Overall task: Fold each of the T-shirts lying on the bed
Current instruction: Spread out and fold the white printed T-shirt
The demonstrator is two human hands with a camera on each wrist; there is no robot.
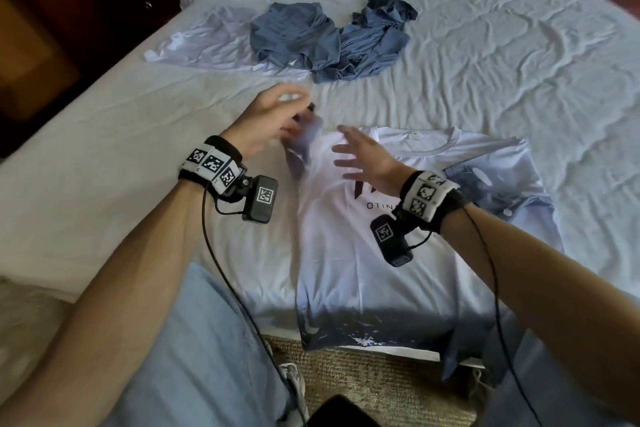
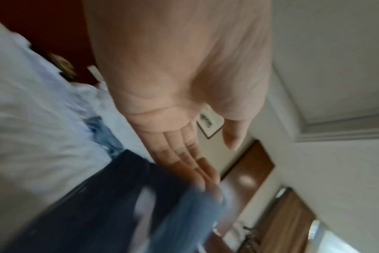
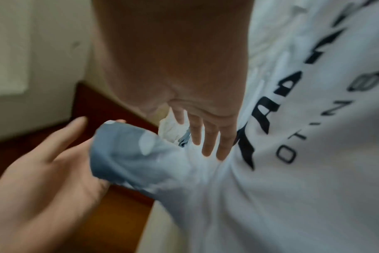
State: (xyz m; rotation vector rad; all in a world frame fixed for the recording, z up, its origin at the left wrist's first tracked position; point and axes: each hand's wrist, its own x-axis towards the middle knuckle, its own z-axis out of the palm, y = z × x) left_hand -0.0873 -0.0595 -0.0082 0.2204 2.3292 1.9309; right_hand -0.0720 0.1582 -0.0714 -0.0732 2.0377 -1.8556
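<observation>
White T-shirt with blue-fading hem and sleeves, front up.

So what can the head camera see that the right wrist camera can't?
Only the head camera shows the crumpled blue T-shirts and a pale shirt lying farther up the bed. Only the right wrist camera shows most of the white T-shirt's black print, which the right hand partly hides from the head. Both show the left hand with the blue sleeve on its fingers, and the right hand spread over the white T-shirt.
</observation>
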